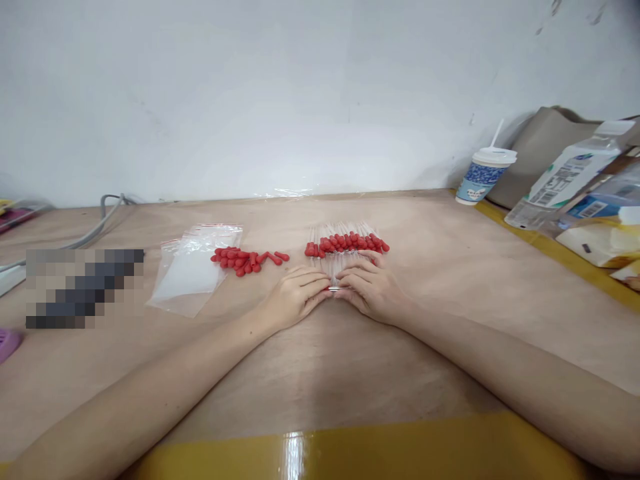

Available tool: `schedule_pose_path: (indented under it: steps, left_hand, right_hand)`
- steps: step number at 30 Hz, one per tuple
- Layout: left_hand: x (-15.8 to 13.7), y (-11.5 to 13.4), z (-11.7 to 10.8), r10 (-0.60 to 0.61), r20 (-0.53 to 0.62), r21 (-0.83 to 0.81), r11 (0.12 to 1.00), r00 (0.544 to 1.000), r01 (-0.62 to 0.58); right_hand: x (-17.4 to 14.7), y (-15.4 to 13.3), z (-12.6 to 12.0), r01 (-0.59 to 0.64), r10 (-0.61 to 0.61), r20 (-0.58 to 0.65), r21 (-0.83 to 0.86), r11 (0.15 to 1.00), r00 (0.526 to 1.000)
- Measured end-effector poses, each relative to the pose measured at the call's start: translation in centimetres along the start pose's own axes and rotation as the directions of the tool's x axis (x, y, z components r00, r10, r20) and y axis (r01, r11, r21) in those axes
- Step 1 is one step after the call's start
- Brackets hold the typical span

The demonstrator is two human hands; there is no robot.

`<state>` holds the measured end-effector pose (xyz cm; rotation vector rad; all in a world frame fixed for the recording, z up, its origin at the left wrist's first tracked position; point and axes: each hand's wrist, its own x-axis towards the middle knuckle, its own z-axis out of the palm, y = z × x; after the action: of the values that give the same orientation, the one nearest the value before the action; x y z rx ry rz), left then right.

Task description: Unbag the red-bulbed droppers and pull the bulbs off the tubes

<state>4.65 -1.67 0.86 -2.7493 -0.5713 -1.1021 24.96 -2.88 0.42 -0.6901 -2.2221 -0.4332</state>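
My left hand [293,297] and my right hand [380,290] meet close to the table, both closed in a pinch. A thin clear glass dropper tube [336,289] lies crosswise between their fingertips. A bit of red shows at the left fingertips, where the tube meets a rubber bulb mostly hidden by the fingers. Right behind the hands is a row of glass droppers with red bulbs [350,241], their tubes lying side by side. Left of them, a pile of loose red rubber bulbs [240,259] rests partly on clear plastic bags [185,277].
On the right stand a paper cup [483,177] with a straw, a tilted plastic bottle [570,170] and a grey bag [530,153]. A grey cable [95,230], a blurred-out dark object [90,287] and a purple item [7,343] are at left. Yellow tape [320,447] edges the table.
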Motion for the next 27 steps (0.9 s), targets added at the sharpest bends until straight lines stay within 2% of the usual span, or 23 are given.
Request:
schedule_pose_path:
  steps: [5, 11, 20, 27]
  left_hand:
    - [0.0, 0.2, -0.3, 0.005, 0.002, -0.007, 1.000, 1.000, -0.005]
    - [0.0, 0.4, -0.9, 0.006, 0.124, 0.003, 1.000, 0.992, -0.007]
    - [-0.2, 0.6, -1.3, -0.015, 0.202, 0.008, 1.000, 0.979, 0.014]
    - [-0.6, 0.4, -1.3, -0.040, 0.209, -0.024, 0.999, 0.977, 0.046]
  right_hand:
    - [0.1, -0.1, 0.2, 0.088, -0.087, -0.029, 0.048, 0.995, 0.996]
    - [0.2, -0.4, -0.2, 0.158, -0.152, -0.089, 0.067, 0.985, 0.984]
    - [0.1, -0.5, -0.4, 0.189, -0.188, -0.059, 0.023, 0.982, 0.980]
    - [-0.1, -0.4, -0.7, 0.222, -0.223, -0.034, -0.016, 0.975, 0.974]
